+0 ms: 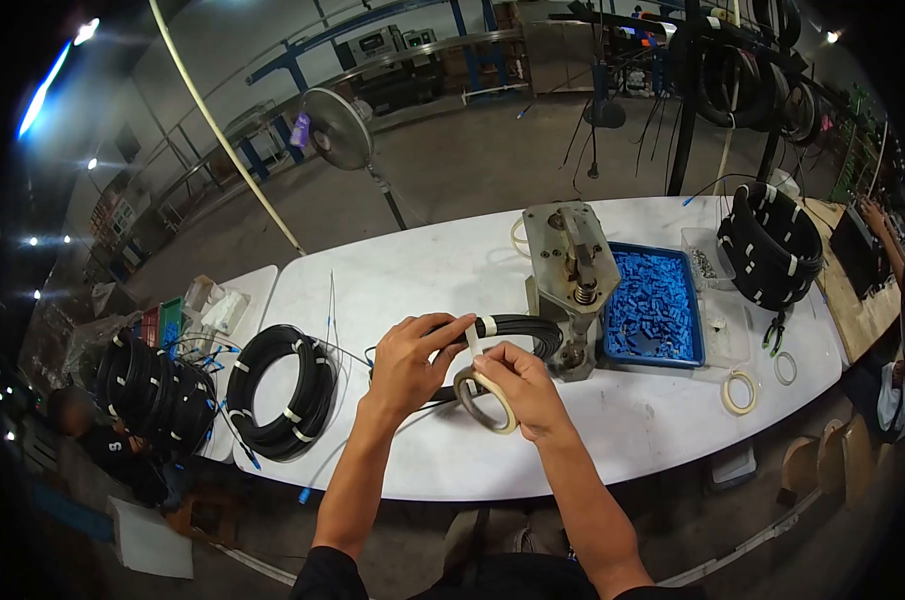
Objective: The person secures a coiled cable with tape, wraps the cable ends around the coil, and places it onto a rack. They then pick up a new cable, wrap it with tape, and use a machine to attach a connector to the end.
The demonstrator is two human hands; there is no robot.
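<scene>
My left hand (pixel 410 362) pinches a bundle of black cables (pixel 518 328) where a strip of pale tape wraps around it. My right hand (pixel 525 388) holds a roll of masking tape (pixel 485 401) just below the bundle, with the tape's free end running up to the cables. The bundle leads right toward a metal press tool (pixel 571 280) standing on the white table (pixel 443 270).
A black cable coil (pixel 281 390) lies at the left of the table, more coils (pixel 153 392) beyond its left end. A blue tray of small blue parts (pixel 653 305), a stacked coil (pixel 773 245), spare tape rolls (pixel 740 392) and pliers sit at the right. Another person's hand (pixel 873 215) shows far right.
</scene>
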